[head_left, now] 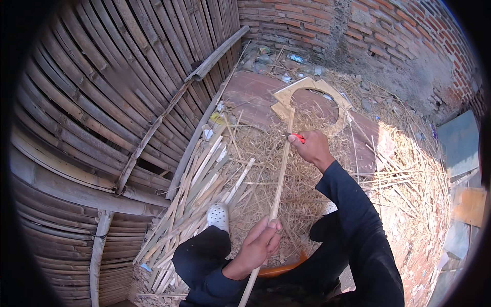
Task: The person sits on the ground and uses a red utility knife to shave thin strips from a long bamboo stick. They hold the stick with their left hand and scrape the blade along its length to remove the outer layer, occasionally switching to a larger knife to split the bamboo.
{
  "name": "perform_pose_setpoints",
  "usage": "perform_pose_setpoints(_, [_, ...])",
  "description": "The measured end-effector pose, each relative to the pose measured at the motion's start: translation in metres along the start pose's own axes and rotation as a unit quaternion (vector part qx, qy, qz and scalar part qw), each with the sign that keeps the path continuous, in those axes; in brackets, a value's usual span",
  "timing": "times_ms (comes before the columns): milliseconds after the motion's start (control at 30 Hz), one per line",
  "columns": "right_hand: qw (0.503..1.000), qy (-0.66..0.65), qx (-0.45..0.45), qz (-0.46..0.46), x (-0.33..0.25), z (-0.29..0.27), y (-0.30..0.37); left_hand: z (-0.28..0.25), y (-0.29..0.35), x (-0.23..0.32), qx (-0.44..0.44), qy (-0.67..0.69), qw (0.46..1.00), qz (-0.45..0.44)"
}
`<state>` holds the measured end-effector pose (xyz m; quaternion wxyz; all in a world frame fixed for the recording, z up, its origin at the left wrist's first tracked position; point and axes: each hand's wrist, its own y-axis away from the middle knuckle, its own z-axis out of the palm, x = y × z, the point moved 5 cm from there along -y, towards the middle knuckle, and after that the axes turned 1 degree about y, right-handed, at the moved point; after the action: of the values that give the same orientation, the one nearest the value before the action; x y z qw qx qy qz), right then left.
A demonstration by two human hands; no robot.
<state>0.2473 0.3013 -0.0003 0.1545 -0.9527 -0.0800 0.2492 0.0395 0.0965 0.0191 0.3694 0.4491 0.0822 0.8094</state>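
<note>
A long, pale bamboo strip (pixel 281 181) slants away from my lap toward the far middle. My left hand (pixel 259 243) is closed around its nearer part, and the lower end runs on past that hand. Farther up, my right hand (pixel 314 148) grips a small red-handled cutter (pixel 300 138) at the strip, close to its far end. The blade is too small to make out clearly. Beyond the strip's tip lies a wooden board with a large round cutout (pixel 337 100).
Split bamboo strips (pixel 194 197) are piled left of my white perforated shoe (pixel 218 216). Shavings (pixel 302 189) cover the ground. A bamboo slat wall (pixel 117 77) stands left, a brick wall (pixel 307 30) behind. Flat panels (pixel 460 146) lean at the right.
</note>
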Motion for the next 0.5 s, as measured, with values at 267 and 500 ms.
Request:
perform_pose_setpoints(267, [0.969,-0.097,-0.089,-0.208,-0.091,0.005,0.076,-0.013,0.002,0.008,0.012,0.094,0.995,0.005])
perform_pose_setpoints(500, [0.988,-0.022,-0.021,-0.149,-0.064,-0.005,0.046,-0.003,-0.002,0.006,-0.036,0.105,0.994,-0.003])
